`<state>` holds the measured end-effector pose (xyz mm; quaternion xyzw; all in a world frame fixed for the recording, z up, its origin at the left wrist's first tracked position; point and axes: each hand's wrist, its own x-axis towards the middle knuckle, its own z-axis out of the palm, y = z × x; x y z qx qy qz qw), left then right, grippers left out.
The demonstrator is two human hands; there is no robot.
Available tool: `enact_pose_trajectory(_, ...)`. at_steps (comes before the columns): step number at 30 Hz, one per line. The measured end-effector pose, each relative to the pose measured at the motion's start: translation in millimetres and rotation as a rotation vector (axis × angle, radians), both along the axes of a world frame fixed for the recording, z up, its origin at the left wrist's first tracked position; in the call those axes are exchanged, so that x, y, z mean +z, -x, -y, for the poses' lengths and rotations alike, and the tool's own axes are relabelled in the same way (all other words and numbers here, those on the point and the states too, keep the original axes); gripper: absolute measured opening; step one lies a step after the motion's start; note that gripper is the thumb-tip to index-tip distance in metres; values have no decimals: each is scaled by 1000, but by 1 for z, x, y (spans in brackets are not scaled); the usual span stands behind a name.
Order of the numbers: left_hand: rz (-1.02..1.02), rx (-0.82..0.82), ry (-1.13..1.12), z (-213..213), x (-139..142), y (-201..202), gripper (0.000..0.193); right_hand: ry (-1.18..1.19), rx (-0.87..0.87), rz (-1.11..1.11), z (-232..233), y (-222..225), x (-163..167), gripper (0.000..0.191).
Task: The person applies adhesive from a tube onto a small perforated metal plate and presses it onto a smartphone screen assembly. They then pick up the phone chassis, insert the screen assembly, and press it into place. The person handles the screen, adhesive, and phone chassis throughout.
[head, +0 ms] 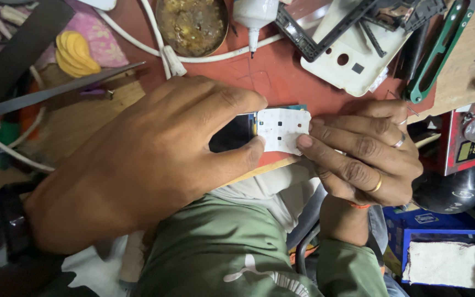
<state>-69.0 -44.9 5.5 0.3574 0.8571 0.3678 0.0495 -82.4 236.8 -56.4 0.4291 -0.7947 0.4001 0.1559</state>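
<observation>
My left hand [149,159] fills the middle of the view and grips a small phone body [237,132] with a dark screen between thumb and fingers. A white keypad membrane sheet [283,130] lies over the phone's right end. My right hand [366,157], with rings on two fingers, pinches the sheet's right edge with its fingertips. Both hands hover over a red work mat [265,71] at the edge of the wooden bench. Most of the phone body is hidden under my left hand.
A round tin of brown flux [192,25], a white glue bottle [255,16], a white cable [160,49], a white phone back cover [353,55] and black frame parts lie at the back. A metal blade [56,91] lies left. A blue box [435,242] sits lower right.
</observation>
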Motion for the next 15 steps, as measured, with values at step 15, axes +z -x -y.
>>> enact_pose_trajectory(15,-12,0,-31,-2,-1,2,22,26,41,-15,-1,1,-3,21)
